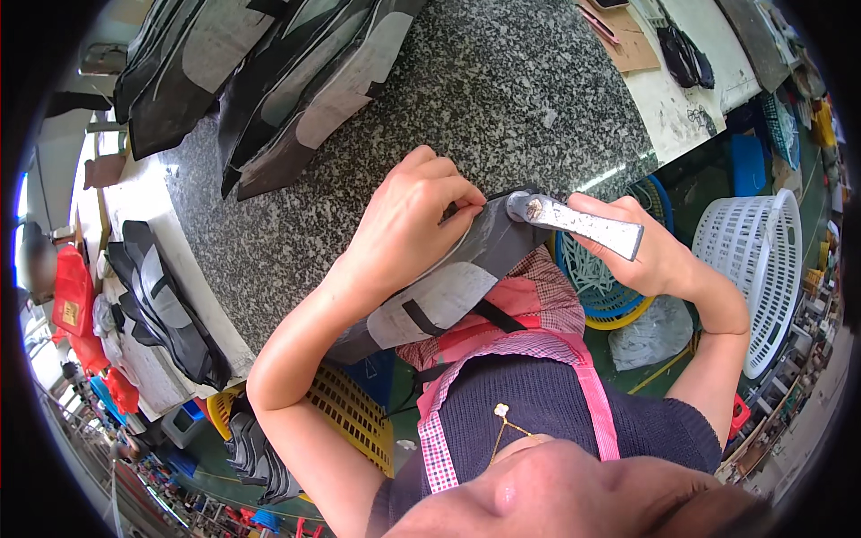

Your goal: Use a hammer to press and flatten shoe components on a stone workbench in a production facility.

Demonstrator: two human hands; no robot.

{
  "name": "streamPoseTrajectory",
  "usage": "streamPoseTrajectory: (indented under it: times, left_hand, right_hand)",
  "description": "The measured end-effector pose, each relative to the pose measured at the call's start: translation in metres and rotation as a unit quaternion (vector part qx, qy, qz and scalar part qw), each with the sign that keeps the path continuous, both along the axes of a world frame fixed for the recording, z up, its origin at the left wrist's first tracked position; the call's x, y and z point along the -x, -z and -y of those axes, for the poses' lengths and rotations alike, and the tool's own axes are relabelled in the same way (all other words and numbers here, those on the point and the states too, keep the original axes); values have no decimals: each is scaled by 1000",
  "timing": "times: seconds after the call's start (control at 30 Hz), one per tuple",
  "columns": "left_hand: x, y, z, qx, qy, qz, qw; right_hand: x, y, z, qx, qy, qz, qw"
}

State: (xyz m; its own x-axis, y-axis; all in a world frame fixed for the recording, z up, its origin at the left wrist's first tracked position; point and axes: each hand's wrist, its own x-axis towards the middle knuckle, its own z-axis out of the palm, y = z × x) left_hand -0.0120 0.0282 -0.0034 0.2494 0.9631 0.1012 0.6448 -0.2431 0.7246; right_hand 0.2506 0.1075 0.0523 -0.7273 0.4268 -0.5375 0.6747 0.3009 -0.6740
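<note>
My left hand (417, 206) is closed in a pinch on the upper edge of a dark leather piece (511, 235), which looks like a boot upper with a light grey patch. The piece lies along the near edge of the stone slab (484, 99) and hangs partly over it toward my apron (529, 305). In my right hand (650, 255) is a metal hammer (583, 220), its handle mostly hidden by the hand. The round face of its head rests on or just above the leather, right beside my left fingertips; whether it touches I cannot tell.
Stacks of similar dark pieces (332, 90) lie at the slab's far left, with more pieces (166, 305) on a white surface to the left. Below on the right stand a blue basket (659, 202) of pale strips and a white basket (753, 269). A yellow crate (354, 417) is under my left arm.
</note>
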Motion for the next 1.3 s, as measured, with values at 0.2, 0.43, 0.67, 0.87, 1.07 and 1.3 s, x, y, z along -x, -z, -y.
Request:
streamPoseTrajectory:
  times: [0.2, 0.43, 0.67, 0.87, 1.07, 1.3]
  left_hand:
    - [-14, -4, 19, -139, -54, -215, 965]
    - [-17, -10, 28, 4, -87, -115, 990]
    - [-5, -1, 17, 44, -57, -1, 997]
    - [0, 7, 18, -59, 8, -44, 997]
    - [0, 8, 20, -156, 28, -134, 978]
    - [4, 13, 24, -177, 38, -153, 972]
  right_hand:
    - [1, 7, 0, 11, -12, -101, 995]
    - [1, 10, 15, -16, 11, -168, 986]
    - [-1, 12, 18, -24, 6, -169, 985]
    - [7, -1, 2, 7, 28, -160, 987]
    - [22, -2, -3, -51, -61, -119, 990]
    - [29, -3, 3, 42, 30, -117, 992]
